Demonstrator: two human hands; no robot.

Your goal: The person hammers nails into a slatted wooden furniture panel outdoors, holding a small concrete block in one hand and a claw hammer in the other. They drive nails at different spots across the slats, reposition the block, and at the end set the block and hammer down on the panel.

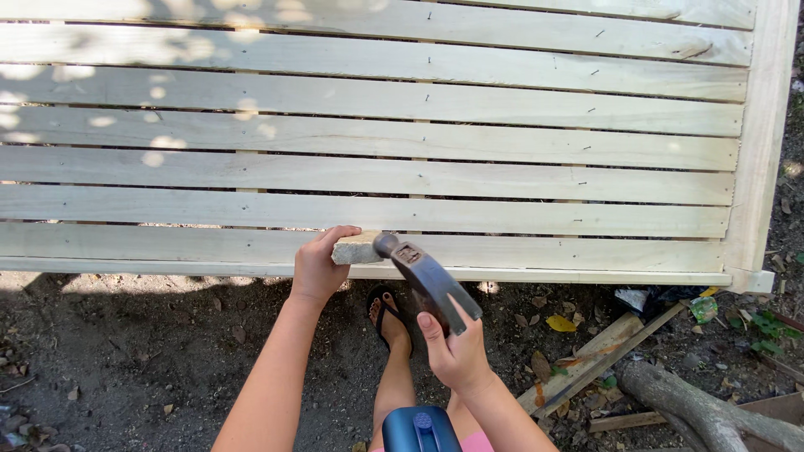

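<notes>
A pale slatted wooden panel (377, 167) is lying flat over bare dirt (126, 360). The right hand (452, 351) is gripping a hammer (423, 280), head touching the stone block (356, 249) clamped in the left hand (318, 268) on the panel's near edge.

Both arms are bare from the wrists up, with no sleeves, gloves, rings or watch showing on the left hand (316, 269) or the right hand (455, 351). Below the fingers, one foot (391, 322) wears a dark flip-flop sandal (381, 303) with a thin thong strap. A strip of pink clothing (477, 442) shows at the bottom edge, nearest the right hand's wrist.
</notes>
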